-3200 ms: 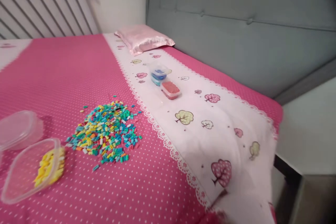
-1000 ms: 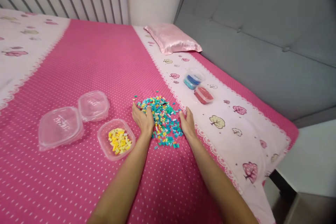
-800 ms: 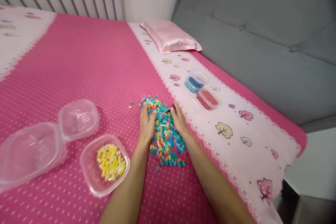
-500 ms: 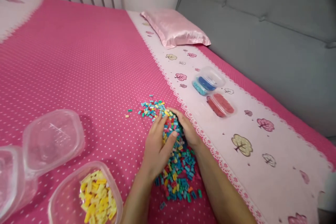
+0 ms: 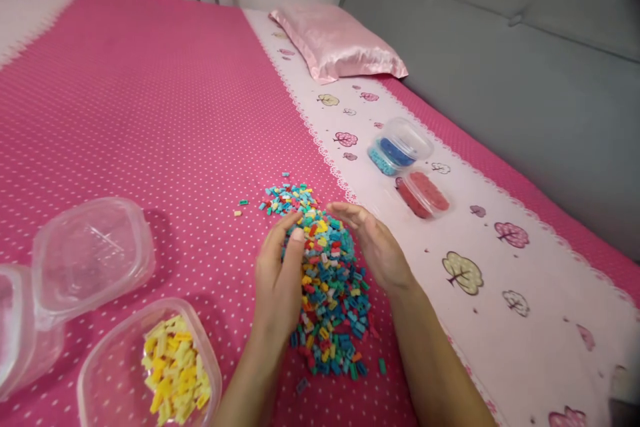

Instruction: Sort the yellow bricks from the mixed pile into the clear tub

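The pile of small coloured bricks lies on the bed, between the two hands. The left hand is loosely cupped at its left edge, thumb over the bricks. The right hand curves beside its upper right side, fingers unclenched; whether it touches, I cannot tell. A tub of yellow bricks sits left of the left forearm.

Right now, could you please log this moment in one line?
hands: either side of mixed-colour pile | yellow pieces: in clear tub
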A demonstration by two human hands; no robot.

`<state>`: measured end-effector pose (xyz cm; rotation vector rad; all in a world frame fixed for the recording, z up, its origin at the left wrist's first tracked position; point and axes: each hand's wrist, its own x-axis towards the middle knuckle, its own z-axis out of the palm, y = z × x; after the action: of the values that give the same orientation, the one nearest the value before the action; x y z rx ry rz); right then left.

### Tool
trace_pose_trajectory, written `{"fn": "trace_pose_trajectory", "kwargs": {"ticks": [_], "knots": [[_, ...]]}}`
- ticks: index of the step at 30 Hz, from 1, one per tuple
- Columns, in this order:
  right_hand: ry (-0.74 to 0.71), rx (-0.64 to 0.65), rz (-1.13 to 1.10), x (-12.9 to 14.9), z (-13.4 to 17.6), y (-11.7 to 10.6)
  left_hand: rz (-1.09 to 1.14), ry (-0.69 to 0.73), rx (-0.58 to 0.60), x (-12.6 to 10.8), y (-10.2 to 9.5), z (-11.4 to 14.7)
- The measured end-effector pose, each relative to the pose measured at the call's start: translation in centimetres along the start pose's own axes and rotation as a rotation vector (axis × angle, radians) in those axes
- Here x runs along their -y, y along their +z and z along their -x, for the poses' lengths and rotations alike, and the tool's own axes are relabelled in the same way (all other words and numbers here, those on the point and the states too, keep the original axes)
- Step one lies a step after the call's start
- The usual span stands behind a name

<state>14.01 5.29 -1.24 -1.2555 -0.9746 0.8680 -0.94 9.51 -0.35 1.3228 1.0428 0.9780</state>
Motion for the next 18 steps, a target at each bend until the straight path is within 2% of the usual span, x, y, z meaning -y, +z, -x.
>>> {"fn": "trace_pose_trajectory", "kwargs": {"ticks": [4, 7, 10, 12, 15, 18], "knots": [[-0.017, -0.058, 0.061, 0.3, 2.8, -2.4, -0.062, -0.068, -0.133, 0.5, 0.1, -0.3], [0.087, -0.027, 0.239, -0.5, 8.0, -3.4, -0.043, -0.066, -0.153, 1.3, 0.1, -0.5], [0.167, -0.064, 0.570, -1.9, 14.3, -2.0, -0.006, -0.050, -0.177, 1.7, 0.1, -0.5], [0.070, -0.051, 0.824, -3.0, 17.1, -0.1, -0.023, -0.023, -0.190, 1.4, 0.4, -0.2], [-0.049, -0.019, 1.030, -4.4, 17.3, 2.8, -0.083, 0.020, -0.162, 0.1, 0.9, 0.9], [-0.206, -0.056, 1.089, -5.5, 13.8, 4.6, -0.098, 0.073, -0.113, -1.4, 1.2, 1.9]]}}
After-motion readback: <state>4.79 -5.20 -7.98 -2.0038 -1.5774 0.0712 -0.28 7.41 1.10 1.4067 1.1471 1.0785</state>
